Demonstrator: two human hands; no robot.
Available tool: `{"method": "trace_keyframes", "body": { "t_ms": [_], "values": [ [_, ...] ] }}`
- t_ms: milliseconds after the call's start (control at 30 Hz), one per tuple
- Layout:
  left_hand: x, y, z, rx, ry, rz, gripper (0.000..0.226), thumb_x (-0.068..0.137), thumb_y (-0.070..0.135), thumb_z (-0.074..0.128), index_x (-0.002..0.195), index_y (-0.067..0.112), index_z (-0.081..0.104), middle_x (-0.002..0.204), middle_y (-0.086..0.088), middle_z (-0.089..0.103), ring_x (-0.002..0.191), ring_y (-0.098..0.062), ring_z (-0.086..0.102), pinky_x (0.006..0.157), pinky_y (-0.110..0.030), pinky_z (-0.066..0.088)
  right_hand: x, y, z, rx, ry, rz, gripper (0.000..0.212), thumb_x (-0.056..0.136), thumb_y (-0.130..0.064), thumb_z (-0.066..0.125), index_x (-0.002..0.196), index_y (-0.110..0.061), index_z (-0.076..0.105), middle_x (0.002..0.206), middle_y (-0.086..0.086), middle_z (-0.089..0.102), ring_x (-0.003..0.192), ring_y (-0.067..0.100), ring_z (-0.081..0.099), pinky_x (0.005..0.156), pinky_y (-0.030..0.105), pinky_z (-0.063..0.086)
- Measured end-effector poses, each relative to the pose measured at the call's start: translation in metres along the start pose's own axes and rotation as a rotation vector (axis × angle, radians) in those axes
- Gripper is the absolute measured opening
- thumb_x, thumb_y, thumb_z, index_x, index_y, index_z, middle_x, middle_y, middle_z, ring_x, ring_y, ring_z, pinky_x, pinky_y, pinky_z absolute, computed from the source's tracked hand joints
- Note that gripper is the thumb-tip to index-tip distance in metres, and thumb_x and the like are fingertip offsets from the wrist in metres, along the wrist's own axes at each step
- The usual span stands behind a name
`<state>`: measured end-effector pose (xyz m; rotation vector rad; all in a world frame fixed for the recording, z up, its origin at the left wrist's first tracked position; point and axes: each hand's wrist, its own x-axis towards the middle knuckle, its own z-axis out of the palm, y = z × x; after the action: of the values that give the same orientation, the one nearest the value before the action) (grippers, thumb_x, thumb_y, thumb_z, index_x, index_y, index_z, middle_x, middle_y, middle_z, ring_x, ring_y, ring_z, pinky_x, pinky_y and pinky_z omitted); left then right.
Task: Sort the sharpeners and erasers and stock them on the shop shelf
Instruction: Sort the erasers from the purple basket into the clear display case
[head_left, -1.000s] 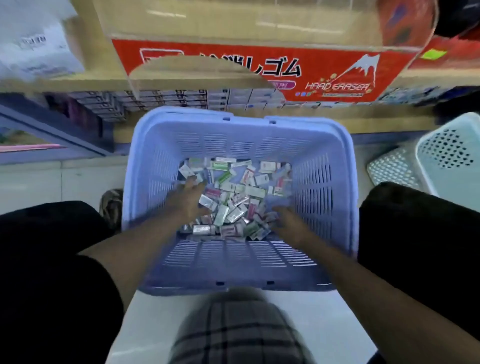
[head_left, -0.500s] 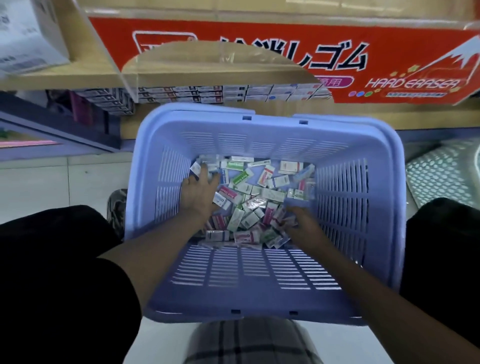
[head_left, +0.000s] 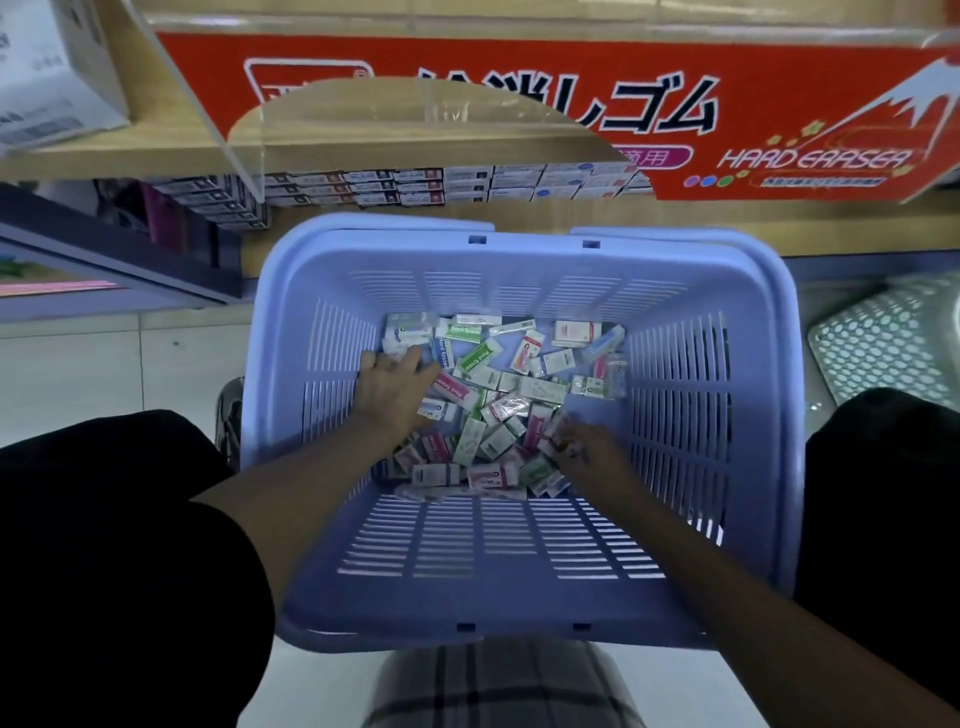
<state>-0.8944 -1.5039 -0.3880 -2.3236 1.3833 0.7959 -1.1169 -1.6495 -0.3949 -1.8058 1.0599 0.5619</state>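
A lilac plastic basket (head_left: 519, 244) stands on the floor between my knees. A loose pile of small eraser packets (head_left: 498, 395), green, pink and white, lies at its bottom. My left hand (head_left: 389, 389) lies on the pile's far left part, with its fingers spread over the packets. At the pile's near right edge, my right hand (head_left: 587, 447) has its fingers curled down around a few packets. Above the basket a wooden shop shelf (head_left: 156, 150) carries a red "Hard Eraser" carton (head_left: 571, 114) behind a clear plastic front.
Rows of small boxes (head_left: 441, 182) fill the lower shelf behind the basket. A white perforated basket (head_left: 893, 343) lies to the right, and a white box (head_left: 47, 78) sits on the shelf at top left. Plaid cloth (head_left: 493, 686) shows at the bottom.
My left hand has slid farther toward the far left of the pile and spread its fingers. The right hand stays at the near right edge. The view has closed in on the basket.
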Motion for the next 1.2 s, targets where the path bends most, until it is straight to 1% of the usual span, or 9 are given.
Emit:
{"method": "trace_keyframes", "body": {
  "t_ms": [200,300,433,533,633,800,900,1067,1200],
  "values": [
    [-0.004,0.003,0.010,-0.041,-0.006,0.055,0.069,0.079,0.041,0.070,0.138,0.029,0.037,0.137,-0.002,0.038,0.123,-0.033,0.041,0.113,-0.057,0.005,0.001,-0.001,0.002,0.047,0.002,0.011,0.014,0.087,-0.009,0.059,0.100,-0.009,0.066,0.098,0.019,0.060,0.082,0.026,0.063,0.060,0.024,0.046],
    [-0.003,0.003,0.004,-0.045,0.013,0.039,0.056,0.084,0.029,0.065,0.134,0.029,0.043,0.132,-0.001,0.045,0.119,-0.032,0.046,0.114,-0.052,0.011,0.003,0.005,0.007,0.114,-0.004,-0.001,0.023,0.086,-0.015,0.061,0.109,-0.011,0.064,0.106,0.014,0.061,0.089,0.025,0.065,0.075,0.041,0.057],
    [-0.002,0.003,0.003,-0.085,0.091,0.031,0.032,0.093,0.021,0.053,0.125,0.026,0.053,0.122,0.001,0.052,0.112,-0.031,0.053,0.109,-0.043,0.016,-0.002,-0.016,0.002,0.136,0.024,0.026,0.025,0.089,-0.007,0.060,0.114,-0.004,0.061,0.111,0.014,0.059,0.093,0.027,0.061,0.077,0.036,0.054],
    [-0.002,0.002,0.003,-0.188,0.154,0.049,0.015,0.090,0.011,0.051,0.100,0.021,0.057,0.104,-0.001,0.053,0.096,-0.029,0.056,0.091,-0.036,0.027,-0.007,-0.030,-0.003,0.144,0.031,0.033,0.026,0.090,-0.001,0.056,0.116,-0.001,0.060,0.099,0.011,0.057,0.086,0.028,0.058,0.076,0.042,0.053],
    [-0.006,0.004,0.001,-0.635,0.146,0.034,0.010,0.091,0.005,0.052,0.086,0.014,0.052,0.090,-0.005,0.051,0.078,-0.026,0.055,0.063,-0.029,0.033,-0.014,-0.045,-0.010,0.203,0.003,0.049,0.022,0.093,-0.004,0.051,0.113,-0.001,0.059,0.102,0.009,0.056,0.090,0.026,0.057,0.077,0.037,0.051],
    [-0.033,0.022,-0.050,-1.514,-0.004,-0.169,0.020,0.098,0.024,0.048,0.108,0.009,0.057,0.090,0.002,0.060,0.071,-0.007,0.058,0.060,-0.025,0.045,-0.031,-0.082,-0.028,0.446,-0.040,0.060,0.027,0.092,-0.008,0.056,0.119,-0.007,0.058,0.109,0.004,0.058,0.099,0.018,0.056,0.065,0.012,0.044],
    [-0.053,0.033,-0.081,-1.900,-0.085,-0.177,0.013,0.096,0.020,0.052,0.099,0.014,0.062,0.086,0.003,0.067,0.062,-0.006,0.063,0.053,-0.022,0.048,-0.047,-0.109,-0.039,0.748,-0.135,0.063,0.027,0.094,-0.021,0.055,0.120,-0.014,0.059,0.118,0.003,0.060,0.104,0.022,0.060,0.076,0.026,0.047],
    [-0.084,0.044,-0.113,-1.802,-0.063,0.055,0.021,0.094,0.018,0.054,0.111,0.022,0.064,0.108,-0.001,0.065,0.084,-0.014,0.061,0.067,-0.027,0.051,-0.079,-0.141,-0.045,0.896,-0.065,-0.104,0.012,0.094,-0.014,0.055,0.103,-0.011,0.062,0.094,0.005,0.065,0.083,0.018,0.063,0.075,0.028,0.048],
    [-0.109,0.046,-0.136,-1.678,-0.005,0.027,0.062,0.075,0.040,0.075,0.129,0.037,0.047,0.127,-0.003,0.054,0.108,-0.025,0.058,0.085,-0.041,0.048,-0.104,-0.155,-0.052,0.969,0.014,-0.166,0.014,0.093,-0.002,0.051,0.085,-0.008,0.061,0.079,0.005,0.063,0.072,0.014,0.061,0.063,0.019,0.048]
  ]
}}
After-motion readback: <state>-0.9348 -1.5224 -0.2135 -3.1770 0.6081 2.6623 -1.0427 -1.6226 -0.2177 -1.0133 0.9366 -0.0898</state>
